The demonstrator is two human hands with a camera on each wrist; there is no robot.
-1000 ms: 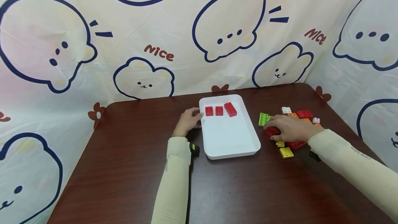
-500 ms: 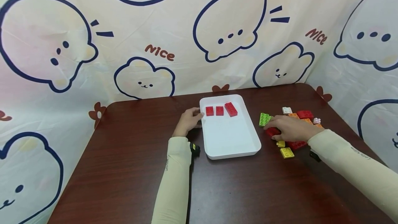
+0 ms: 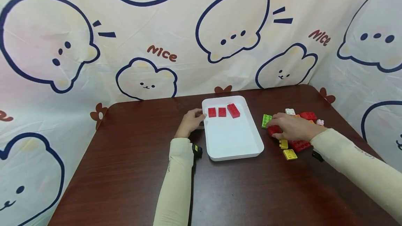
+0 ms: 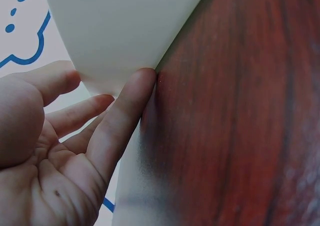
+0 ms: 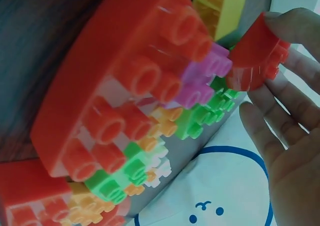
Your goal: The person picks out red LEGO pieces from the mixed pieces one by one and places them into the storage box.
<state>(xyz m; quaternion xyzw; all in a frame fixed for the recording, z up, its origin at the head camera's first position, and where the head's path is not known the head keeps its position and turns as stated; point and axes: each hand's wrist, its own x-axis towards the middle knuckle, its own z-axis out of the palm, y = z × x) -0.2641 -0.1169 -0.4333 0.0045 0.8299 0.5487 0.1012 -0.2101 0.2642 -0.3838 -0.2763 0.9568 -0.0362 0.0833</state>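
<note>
My left hand (image 3: 189, 122) rests at the left wall of a white tray (image 3: 232, 138). In the left wrist view its fairly straight fingers (image 4: 135, 93) and thumb touch the tray's outer wall (image 4: 120, 30). Within the tray, near its far end, lie two small red bricks (image 3: 211, 112) and a longer red brick (image 3: 233, 110). To the right of the tray, my right hand (image 3: 292, 126) pinches a red toy brick (image 5: 255, 58) with a curved side between thumb and fingers. Whether that brick is off the table cannot be told. My right hand covers part of the pile.
Loose building bricks surround the right hand: a green one (image 3: 266, 120), a yellow one (image 3: 290, 154), a white one (image 3: 290, 111), a large red one (image 5: 115, 85) and a purple one (image 5: 205, 75). The brown table (image 3: 135, 170) meets a printed cloth backdrop (image 3: 188, 37) behind.
The right hand has shifted slightly up and the red brick in its fingers has tilted and moved a little, uncovering more of a yellow brick. The left hand and tray stay put.
</note>
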